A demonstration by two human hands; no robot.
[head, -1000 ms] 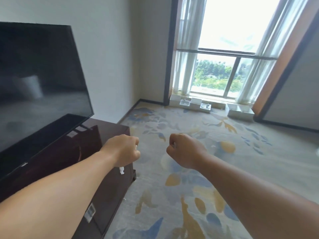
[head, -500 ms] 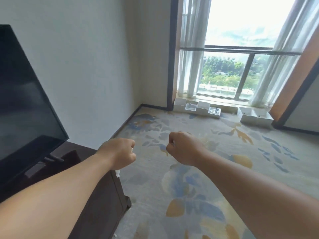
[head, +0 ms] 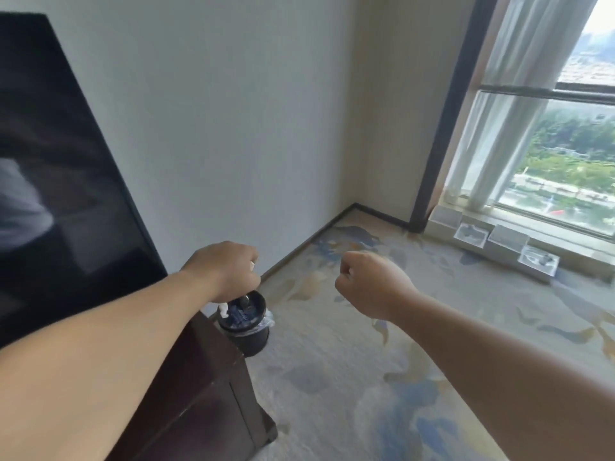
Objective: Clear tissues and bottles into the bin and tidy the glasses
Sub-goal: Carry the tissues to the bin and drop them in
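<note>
**Head view: tissue gripped just above the bin**

Looks down past two bare forearms to the bin, round and black, with a clear liner folded over its rim, standing on the patterned carpet.

Directly above the bin's near-left rim: the left hand, fingers curled under and gripping a white tissue. A scrap of it hangs below the fist over the bin's opening, with another bit peeking out at the knuckles.

Inside the bin: something dark blue with pale lettering, too blurred to name.

Right of the bin and higher in the picture: the right hand, clenched into a fist with its back toward the camera, well apart from the left hand and off to the side of the bin's opening.

Just left of the bin: the end of a dark wooden desk. Impossible to tell whether touching the bin or merely beside it.

Further left of the bin, above the desk: a black television screen with dim reflections.

Behind the bin: a plain pale wall with dark skirting along the carpet edge.

Far right of the bin: a window with sheer curtains and greenery outside, and at its foot a row of white boxes on the carpet.
</note>
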